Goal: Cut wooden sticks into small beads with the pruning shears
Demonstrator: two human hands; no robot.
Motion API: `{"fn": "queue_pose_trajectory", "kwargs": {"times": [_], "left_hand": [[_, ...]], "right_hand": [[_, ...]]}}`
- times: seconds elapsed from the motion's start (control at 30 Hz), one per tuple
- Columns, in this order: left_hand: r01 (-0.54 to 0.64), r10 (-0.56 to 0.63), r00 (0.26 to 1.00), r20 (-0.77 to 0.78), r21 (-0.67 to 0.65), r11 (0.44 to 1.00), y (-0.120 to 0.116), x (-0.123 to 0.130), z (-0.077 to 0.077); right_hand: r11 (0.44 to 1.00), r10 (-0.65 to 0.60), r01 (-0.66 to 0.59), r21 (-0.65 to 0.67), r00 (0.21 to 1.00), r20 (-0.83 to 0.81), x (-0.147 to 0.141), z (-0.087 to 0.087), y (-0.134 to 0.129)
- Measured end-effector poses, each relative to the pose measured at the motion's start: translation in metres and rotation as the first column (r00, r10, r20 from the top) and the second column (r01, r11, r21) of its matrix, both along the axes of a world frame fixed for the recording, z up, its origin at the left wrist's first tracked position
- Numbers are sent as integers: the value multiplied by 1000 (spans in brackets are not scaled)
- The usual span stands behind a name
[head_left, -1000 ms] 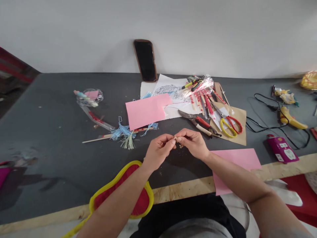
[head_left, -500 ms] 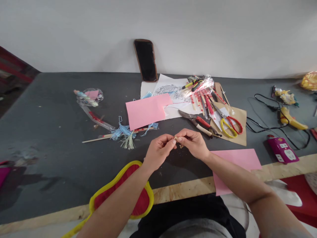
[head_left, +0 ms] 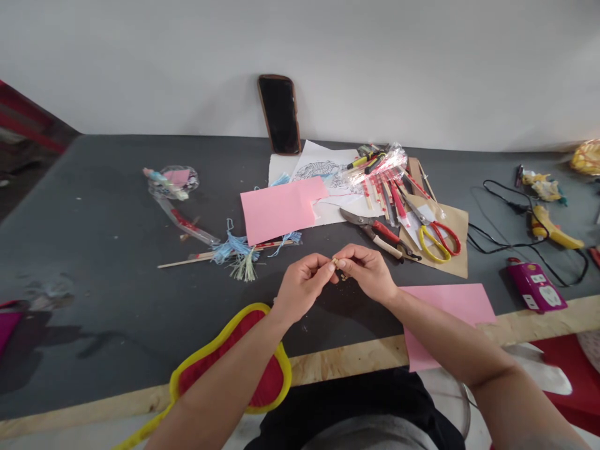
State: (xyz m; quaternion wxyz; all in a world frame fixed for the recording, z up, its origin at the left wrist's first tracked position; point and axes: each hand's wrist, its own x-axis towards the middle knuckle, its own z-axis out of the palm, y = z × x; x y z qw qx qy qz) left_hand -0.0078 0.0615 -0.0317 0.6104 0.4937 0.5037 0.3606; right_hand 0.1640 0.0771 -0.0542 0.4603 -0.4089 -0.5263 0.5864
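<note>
Fingertips (head_left: 329,267) mostly hide the small tan piece (head_left: 335,263), its shape unclear, and the left forearm (head_left: 229,370) covers part of a red cloth pad (head_left: 265,387) with yellow edging; the person's left hand (head_left: 302,286) and right hand (head_left: 366,274) pinch the piece, grips closed, on the near side of the metal-bladed shears (head_left: 385,234)

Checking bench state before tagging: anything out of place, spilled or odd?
Small tan crumbs lie loose on the dark grey tabletop beside the right hand, like debris. A pink paper sheet and a red, yellow-rimmed flat piece extend over the pale wooden front edge, so either might slip.
</note>
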Motion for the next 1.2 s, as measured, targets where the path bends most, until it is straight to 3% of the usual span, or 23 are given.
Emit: {"fn": "queue_pose_trajectory", "kwargs": {"times": [1.2], "left_hand": [[15,-16,1000,-15,-30,999,1,2,4]], "right_hand": [[996,12,-14,-85,1000,-23,0,2,4]]}}
